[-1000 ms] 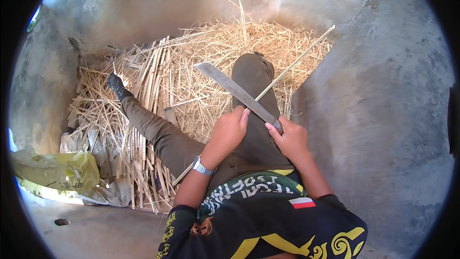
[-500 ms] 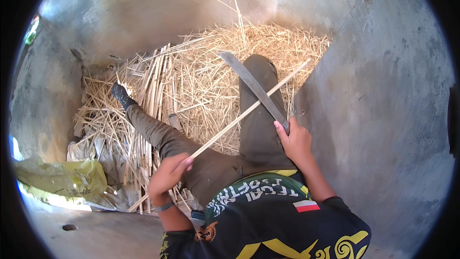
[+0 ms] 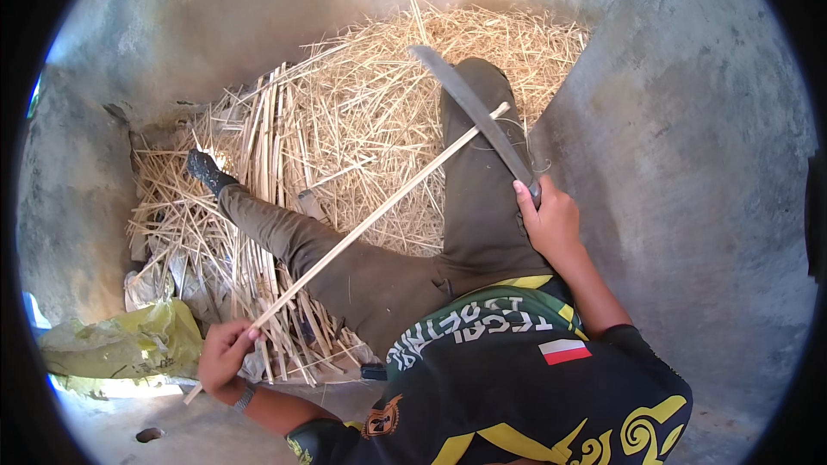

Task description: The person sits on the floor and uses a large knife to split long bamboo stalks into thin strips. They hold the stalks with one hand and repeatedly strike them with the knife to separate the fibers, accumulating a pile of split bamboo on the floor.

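Bamboo strip (image 3: 370, 222), long, thin and pale, runs on a diagonal from about eight o'clock in my view up toward one o'clock, crossing over my left thigh. My left hand (image 3: 226, 356) has its fingers (image 3: 245, 337) curled tight around the strip near its lower end, with a short tail poking out below the fist; a watch band (image 3: 245, 396) sits on that wrist. My right hand (image 3: 550, 222), at about three o'clock from centre, is clenched on the handle of a machete (image 3: 472, 112). Its dark blade points away from me toward twelve o'clock and lies along my right thigh. The strip's upper end meets the blade partway along its length; I cannot tell whether the edge bites into it or only rests against it.

Out past the hands, both legs in olive trousers (image 3: 405, 275) stretch forward, the left one angled toward ten o'clock and ending in a dark shoe (image 3: 205, 169). Beneath and around them lies a heap of straw-coloured shavings and split strips (image 3: 345, 112), piled up to a grey concrete wall (image 3: 706, 146) that wraps round from nine o'clock to four. A crumpled yellow plastic bag (image 3: 121, 344) lies at eight o'clock, just beside my left hand.
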The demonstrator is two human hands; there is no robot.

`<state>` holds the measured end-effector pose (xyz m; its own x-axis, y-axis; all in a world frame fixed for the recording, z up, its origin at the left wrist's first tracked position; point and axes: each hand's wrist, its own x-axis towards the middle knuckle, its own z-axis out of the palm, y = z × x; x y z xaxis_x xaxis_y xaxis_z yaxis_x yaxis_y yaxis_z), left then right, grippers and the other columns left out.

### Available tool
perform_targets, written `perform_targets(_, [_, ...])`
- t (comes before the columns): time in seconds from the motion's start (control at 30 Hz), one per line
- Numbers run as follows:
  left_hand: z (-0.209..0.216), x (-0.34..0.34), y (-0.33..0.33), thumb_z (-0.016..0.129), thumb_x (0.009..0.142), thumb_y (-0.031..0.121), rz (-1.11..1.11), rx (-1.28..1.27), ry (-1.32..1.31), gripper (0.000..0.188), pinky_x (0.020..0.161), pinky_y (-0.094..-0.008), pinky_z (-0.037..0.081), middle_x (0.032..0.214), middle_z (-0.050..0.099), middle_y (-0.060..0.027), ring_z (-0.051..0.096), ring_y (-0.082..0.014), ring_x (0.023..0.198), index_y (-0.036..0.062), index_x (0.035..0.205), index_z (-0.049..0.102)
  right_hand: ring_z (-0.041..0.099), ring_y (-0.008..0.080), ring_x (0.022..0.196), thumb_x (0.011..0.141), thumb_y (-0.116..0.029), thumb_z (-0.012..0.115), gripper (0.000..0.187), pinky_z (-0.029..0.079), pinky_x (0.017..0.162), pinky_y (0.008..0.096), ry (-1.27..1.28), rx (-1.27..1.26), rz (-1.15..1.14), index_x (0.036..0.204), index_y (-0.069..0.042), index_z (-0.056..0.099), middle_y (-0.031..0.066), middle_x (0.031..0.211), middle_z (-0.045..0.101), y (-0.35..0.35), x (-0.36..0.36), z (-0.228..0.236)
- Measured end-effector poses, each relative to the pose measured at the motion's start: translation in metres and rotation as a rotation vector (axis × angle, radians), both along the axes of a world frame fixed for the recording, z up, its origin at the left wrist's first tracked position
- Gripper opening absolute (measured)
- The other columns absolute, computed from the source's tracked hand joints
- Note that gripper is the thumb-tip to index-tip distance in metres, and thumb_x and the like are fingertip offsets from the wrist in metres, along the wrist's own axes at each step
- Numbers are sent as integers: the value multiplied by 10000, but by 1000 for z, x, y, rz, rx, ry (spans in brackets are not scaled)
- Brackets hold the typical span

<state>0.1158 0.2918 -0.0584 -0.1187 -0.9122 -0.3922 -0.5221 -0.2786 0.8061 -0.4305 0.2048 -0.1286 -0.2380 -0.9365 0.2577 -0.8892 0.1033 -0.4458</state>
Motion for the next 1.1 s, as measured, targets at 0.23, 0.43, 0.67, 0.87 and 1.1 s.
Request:
perform_targets(0.23, [-2,-66,-42,620,1014,191,-122,-73,-9,253,527,-253,356,616,521,16,450,-60,580,6,850,672,638,481,643,990,-481,588,532,484,590,535,-96,-30,-16,804,17,601,252,637,615,-10,10,-3])
perform_targets(0.43, [-41,-187,-100,585,1037,225,-208,-379,51,283,538,-322,390,625,515,-89,470,-126,560,0,874,639,637,467,622,977,-477,606,528,484,576,528,-48,3,10,803,22,603,245,628,614,-8,12,3])
perform_targets(0.67, [-86,-281,-141,555,1055,298,-147,-155,369,368,572,-300,409,624,514,-36,487,-113,588,11,834,620,637,455,608,960,-471,627,523,489,567,514,-106,27,70,795,25,604,236,613,609,-16,16,-3])
perform_targets(0.87, [-81,-308,-172,519,1079,316,-171,-200,311,380,589,-241,396,653,516,19,478,-70,608,44,828,605,636,445,592,953,-475,639,525,488,560,510,-95,46,116,798,25,604,230,609,611,-18,16,-3])
perform_targets(1.1, [-75,-274,-134,477,1099,267,-205,-130,427,308,611,-243,406,678,503,32,451,-67,620,38,939,608,639,434,590,947,-477,646,518,487,554,505,-107,19,101,807,20,605,221,603,606,-17,14,-7])
